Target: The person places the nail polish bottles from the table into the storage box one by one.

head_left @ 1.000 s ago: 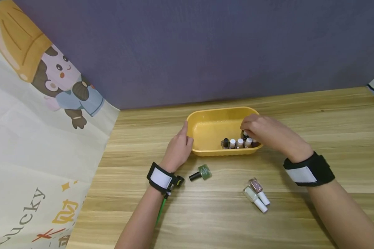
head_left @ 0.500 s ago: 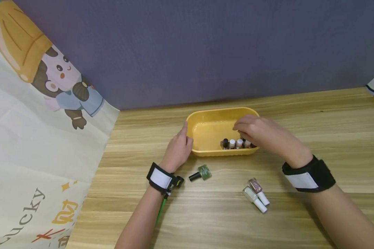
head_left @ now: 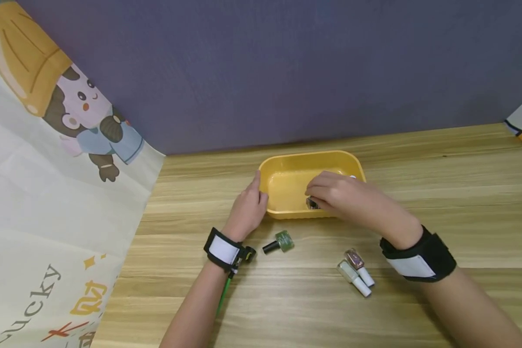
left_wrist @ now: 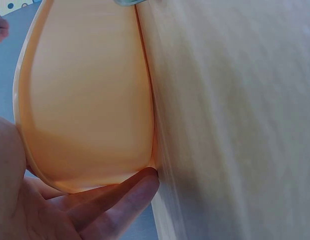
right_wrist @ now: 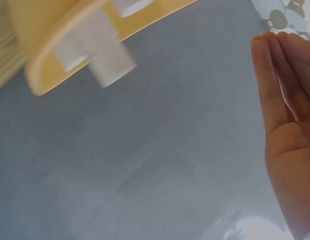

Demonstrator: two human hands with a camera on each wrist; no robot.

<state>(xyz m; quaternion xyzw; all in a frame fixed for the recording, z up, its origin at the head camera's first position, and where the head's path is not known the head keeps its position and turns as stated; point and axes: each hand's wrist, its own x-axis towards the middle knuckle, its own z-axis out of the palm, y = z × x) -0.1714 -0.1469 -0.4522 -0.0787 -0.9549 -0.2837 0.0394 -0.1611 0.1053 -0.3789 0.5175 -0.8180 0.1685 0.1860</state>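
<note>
My left hand (head_left: 248,209) holds the left end of a yellow plastic basin (head_left: 282,214), its index finger along the end. In the left wrist view its fingers (left_wrist: 119,205) press against the basin's outside. My right hand (head_left: 337,193) is over the near right part of the basin, hiding most of the nail polish bottles there. A dark nail polish bottle (head_left: 311,203) peeks out by its fingertips. In the right wrist view the fingers (right_wrist: 270,85) are fairly straight with nothing seen between them, apart from a white-capped bottle (right_wrist: 112,62) at the basin rim.
On the wooden table (head_left: 296,309) before the basin lies a green nail polish bottle (head_left: 284,240) with a black cap. Farther right, a pale green bottle (head_left: 348,271) and a pinkish glitter one (head_left: 354,258) lie side by side. A blue-grey wall (head_left: 313,72) stands behind.
My right hand has moved left along the row of bottles, from the basin's right end to the black-capped one, and now covers most of the row. The left hand stays put.
</note>
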